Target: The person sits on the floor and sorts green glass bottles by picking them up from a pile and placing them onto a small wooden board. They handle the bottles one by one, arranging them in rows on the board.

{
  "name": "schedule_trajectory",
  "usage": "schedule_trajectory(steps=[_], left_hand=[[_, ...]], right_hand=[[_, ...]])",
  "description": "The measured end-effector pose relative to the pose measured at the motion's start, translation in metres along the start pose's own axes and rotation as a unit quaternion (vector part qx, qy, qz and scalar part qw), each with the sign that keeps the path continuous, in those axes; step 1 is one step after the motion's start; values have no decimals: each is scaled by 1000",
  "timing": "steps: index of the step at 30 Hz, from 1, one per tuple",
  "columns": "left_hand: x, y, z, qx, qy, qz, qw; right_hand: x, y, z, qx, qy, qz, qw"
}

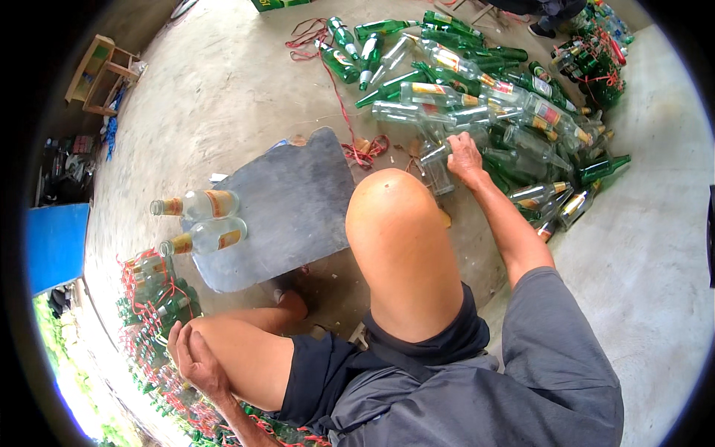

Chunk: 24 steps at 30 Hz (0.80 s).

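My right hand [465, 158] reaches into the near edge of a heap of bottles, its fingers curled at a clear glass bottle [438, 170]; the fingertips are partly hidden. Clear and green glass bottles [447, 97] lie jumbled around and beyond it. My left hand [197, 359] rests by my left knee, fingers loosely bent and a little apart, holding nothing. Two clear bottles with orange-and-white labels [212, 203] lie side by side on a dark grey board [287, 197] in front of me, necks pointing left.
Bundles of bottles tied with red string [160, 298] stand at my left. Another tied bundle [596, 74] is at the far right, near a person's shoe [541, 30]. Loose red string [365, 151] lies on the concrete floor. A wooden frame [100, 74] stands far left.
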<state>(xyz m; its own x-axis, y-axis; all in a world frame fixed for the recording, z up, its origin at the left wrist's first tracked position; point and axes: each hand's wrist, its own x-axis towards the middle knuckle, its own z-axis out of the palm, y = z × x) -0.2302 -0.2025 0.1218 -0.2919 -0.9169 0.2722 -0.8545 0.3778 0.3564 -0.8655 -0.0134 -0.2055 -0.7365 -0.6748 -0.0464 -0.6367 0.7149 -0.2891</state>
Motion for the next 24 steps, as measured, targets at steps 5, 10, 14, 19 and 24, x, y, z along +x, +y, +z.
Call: schedule_trajectory(steps=[5,10,14,19,24], left_hand=[[2,1,0,2,-6,-6,1000],[4,2,2,0,-10,-13,1000],[5,3,3,4,-11,-14,1000],[5,1,3,-2,-12,-29,1000],[6,-4,2,18,-18,-19,999]], right_hand=[[-3,-18,5,-143,32,-104,984],[-4,-29,22,-204,7,-178,963],[-2,-37,38,-230,-40,-193,953],[6,-48,44,-251,-96,-181,946],[9,-47,40,-249,-112,-194,942]])
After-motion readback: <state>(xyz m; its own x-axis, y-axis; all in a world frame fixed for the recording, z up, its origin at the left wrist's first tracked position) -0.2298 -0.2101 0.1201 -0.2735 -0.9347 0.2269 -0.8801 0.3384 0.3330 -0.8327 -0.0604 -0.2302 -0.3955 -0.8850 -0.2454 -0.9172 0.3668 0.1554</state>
